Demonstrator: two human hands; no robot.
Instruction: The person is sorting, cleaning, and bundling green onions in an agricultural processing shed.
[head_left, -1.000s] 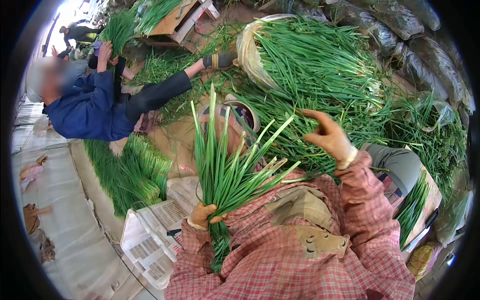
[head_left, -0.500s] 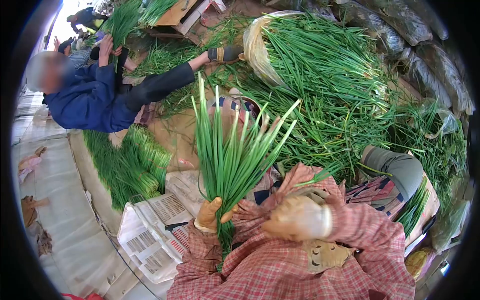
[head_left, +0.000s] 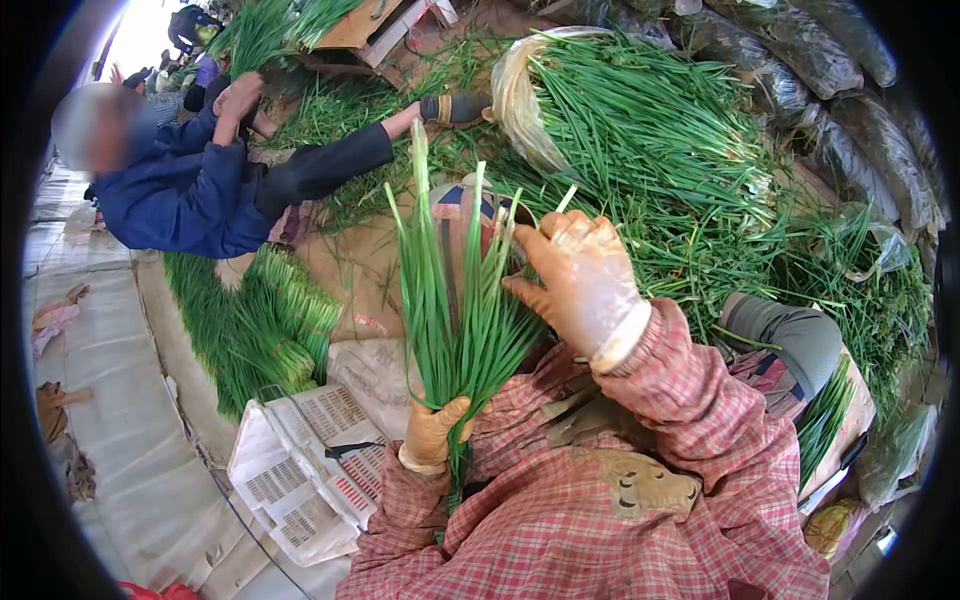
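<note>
Head view: a bundle of long green stalks (head_left: 465, 340) is held upright, low down, by the tan-gloved left hand (head_left: 433, 435); the tan-gloved right hand (head_left: 585, 278) is positioned, fingers curled, beside its upper ends, grip undeterminable.

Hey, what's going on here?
A person in a checked shirt holds a bunch of long green stalks in the gloved left hand. The gloved right hand is by the bunch's pale ends; whether it pinches any is hard to tell. Bundles lie beyond a white crate on the left, and a loose heap lies ahead. A co-worker in blue sits nearby.
</note>
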